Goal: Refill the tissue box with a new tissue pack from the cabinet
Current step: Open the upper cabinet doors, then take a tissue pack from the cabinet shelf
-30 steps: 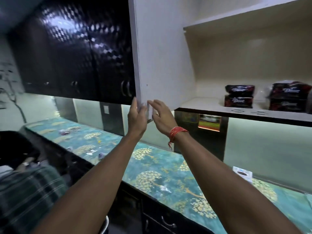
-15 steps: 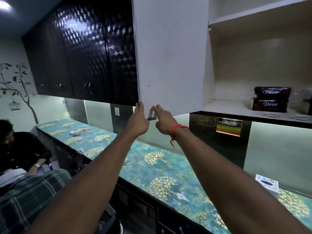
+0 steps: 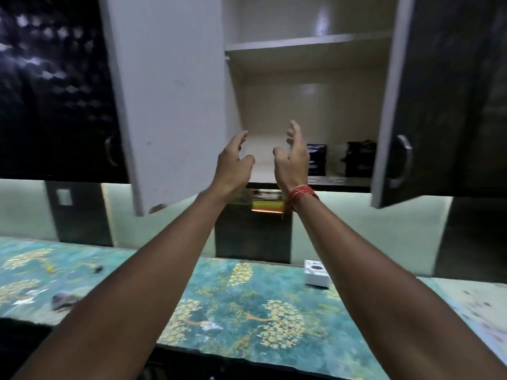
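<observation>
The wall cabinet stands open, with its left door (image 3: 167,105) and right door (image 3: 428,105) swung out. On its lower shelf (image 3: 263,174) sit two stacks of dark tissue packs, one (image 3: 317,159) just right of my right hand and another (image 3: 358,159) further right. A white tissue box (image 3: 316,273) rests on the counter below. My left hand (image 3: 233,163) and my right hand (image 3: 292,157) are raised side by side in front of the shelf, fingers apart, holding nothing. A red thread circles my right wrist.
A teal counter (image 3: 247,297) with a gold tree pattern runs below, with small bits of litter at the left. Dark glossy cabinet doors (image 3: 55,91) fill the upper left. The upper shelf (image 3: 307,42) of the open cabinet is bare.
Both hands let go of the left door's lower edge and moved right, in front of the shelf. The view swung right, so the right door and the whole cabinet inside now show.
</observation>
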